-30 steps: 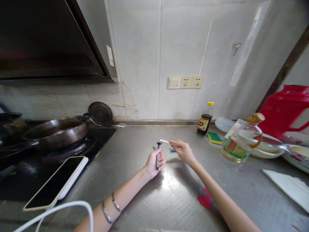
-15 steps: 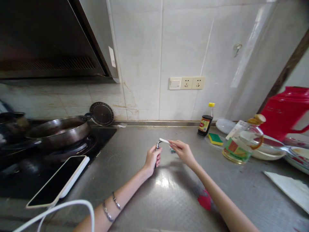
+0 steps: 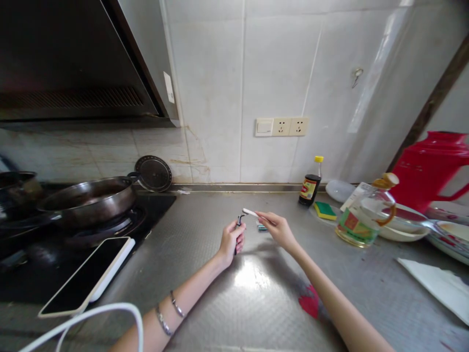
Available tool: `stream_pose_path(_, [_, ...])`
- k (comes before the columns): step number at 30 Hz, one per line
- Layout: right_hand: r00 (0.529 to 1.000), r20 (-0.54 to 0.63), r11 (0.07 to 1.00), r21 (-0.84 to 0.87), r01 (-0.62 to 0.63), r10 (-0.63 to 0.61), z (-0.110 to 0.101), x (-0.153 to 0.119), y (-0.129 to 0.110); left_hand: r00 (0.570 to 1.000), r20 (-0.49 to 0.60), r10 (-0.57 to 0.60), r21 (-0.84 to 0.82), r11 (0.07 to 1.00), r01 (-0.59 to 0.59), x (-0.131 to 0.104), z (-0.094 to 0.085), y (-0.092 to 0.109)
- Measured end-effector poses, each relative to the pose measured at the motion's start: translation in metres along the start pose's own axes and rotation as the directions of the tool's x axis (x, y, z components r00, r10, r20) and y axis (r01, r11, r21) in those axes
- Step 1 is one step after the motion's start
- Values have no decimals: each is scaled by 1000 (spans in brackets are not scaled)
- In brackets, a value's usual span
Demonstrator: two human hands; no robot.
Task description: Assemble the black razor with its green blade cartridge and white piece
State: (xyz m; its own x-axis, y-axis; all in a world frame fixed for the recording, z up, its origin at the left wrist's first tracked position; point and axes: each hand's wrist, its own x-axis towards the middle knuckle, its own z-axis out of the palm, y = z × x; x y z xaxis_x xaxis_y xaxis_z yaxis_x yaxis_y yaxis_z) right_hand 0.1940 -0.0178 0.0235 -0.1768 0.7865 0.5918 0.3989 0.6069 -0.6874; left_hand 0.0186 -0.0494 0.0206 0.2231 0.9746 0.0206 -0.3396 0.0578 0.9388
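Left hand (image 3: 231, 242): fist clamped round a slim dark tool (image 3: 240, 220), curved head protruding above the textured metal table (image 3: 205, 293). Right hand (image 3: 278, 230): fingertips pinched on a slender white stick (image 3: 250, 212), perhaps a brush, its tip near that head. Small green cylindrical item (image 3: 262, 228) lies beside right hand.

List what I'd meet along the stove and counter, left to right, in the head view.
Metal pan, round dark disc, left hand holding a slim tool, right hand pinching a white stick, yellow-capped bottle, green-and-yellow sponge, glass jug, red flask.
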Motion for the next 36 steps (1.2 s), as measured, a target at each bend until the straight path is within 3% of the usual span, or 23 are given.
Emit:
stream_pose_path(6, [999, 22, 997, 70, 24, -26, -2, 1, -7, 997, 74, -12, -53, 998, 16, -1, 1, 1])
stream_pose_path(21, [997, 45, 998, 12, 58, -58, -7, 2, -9, 985, 169, -25, -110, 993, 44, -1, 0, 2])
stream_pose_path(28, [998, 50, 999, -33, 38, -37, -20, 3, -1, 984, 179, 18, -152, 988, 10, 2, -5, 9])
stream_pose_path(32, [998, 13, 997, -28, 66, -66, -16, 3, -8, 977, 209, -32, -150, 987, 64, 1, -3, 5])
stream_pose_path(36, [996, 57, 997, -33, 72, -70, -16, 3, -8, 971, 229, -66, -165, 981, 106, 0, -2, 2])
